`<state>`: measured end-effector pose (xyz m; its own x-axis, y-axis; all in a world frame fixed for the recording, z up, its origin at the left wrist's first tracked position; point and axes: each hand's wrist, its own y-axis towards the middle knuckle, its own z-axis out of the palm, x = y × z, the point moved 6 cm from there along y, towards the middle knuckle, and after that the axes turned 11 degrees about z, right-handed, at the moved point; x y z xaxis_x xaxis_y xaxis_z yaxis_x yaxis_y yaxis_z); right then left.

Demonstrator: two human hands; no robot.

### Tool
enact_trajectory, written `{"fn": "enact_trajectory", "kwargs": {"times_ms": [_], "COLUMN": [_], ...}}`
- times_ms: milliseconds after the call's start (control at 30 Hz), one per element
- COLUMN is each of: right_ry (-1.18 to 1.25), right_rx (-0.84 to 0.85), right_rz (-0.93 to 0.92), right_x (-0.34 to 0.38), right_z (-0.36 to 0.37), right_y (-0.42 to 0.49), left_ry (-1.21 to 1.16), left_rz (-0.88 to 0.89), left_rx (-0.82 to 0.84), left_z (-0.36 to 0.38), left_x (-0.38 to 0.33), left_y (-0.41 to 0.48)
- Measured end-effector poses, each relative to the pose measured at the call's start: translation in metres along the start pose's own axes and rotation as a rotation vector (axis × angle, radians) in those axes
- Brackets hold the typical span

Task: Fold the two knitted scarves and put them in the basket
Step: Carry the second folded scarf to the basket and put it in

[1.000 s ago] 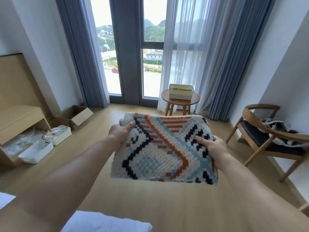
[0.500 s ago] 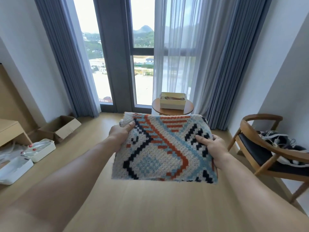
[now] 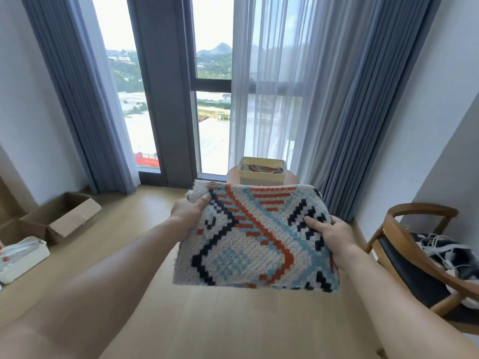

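Person stands mid-room, arms out, facing the window. Folded scarf (image 3: 255, 237) is held flat in the air between both hands. Left hand (image 3: 189, 212) grips the left edge, thumb on top; right hand (image 3: 330, 235) clamps the right edge, thumb pressed on the pattern. The scarf looks compact and squared, so folding of this one seems done.

Basket (image 3: 261, 174) sits on a small round table (image 3: 291, 179) by the sheer curtain, well apart from the hands. Patterned fabric shows inside it, probably the first scarf, already stowed; too small to be sure.

Left to do, by my reckoning: carry this scarf over and lay it in the basket.
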<state>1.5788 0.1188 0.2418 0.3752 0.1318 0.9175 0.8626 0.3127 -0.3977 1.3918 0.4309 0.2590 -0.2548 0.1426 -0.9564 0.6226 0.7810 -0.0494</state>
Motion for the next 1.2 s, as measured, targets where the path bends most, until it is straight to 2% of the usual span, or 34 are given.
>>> {"fn": "enact_trajectory", "kwargs": {"times_ms": [233, 467, 900, 1200], "right_ry": [0.022, 0.008, -0.052, -0.061], "right_rx": [-0.062, -0.110, -0.056, -0.064], "right_rz": [0.010, 0.000, -0.011, 0.019], "right_x": [0.040, 0.079, 0.182, 0.215], "right_z": [0.019, 0.006, -0.007, 0.024], "right_y": [0.101, 0.215, 0.439, 0.581], "left_ry": [0.012, 0.013, 0.006, 0.035], "left_rz": [-0.007, -0.035, -0.063, -0.096], "left_rx": [0.076, 0.111, 0.024, 0.059], "left_z": [0.044, 0.116, 0.234, 0.292], "left_x": [-0.024, -0.039, -0.092, -0.080], "left_y": [0.120, 0.219, 0.388, 0.534]}}
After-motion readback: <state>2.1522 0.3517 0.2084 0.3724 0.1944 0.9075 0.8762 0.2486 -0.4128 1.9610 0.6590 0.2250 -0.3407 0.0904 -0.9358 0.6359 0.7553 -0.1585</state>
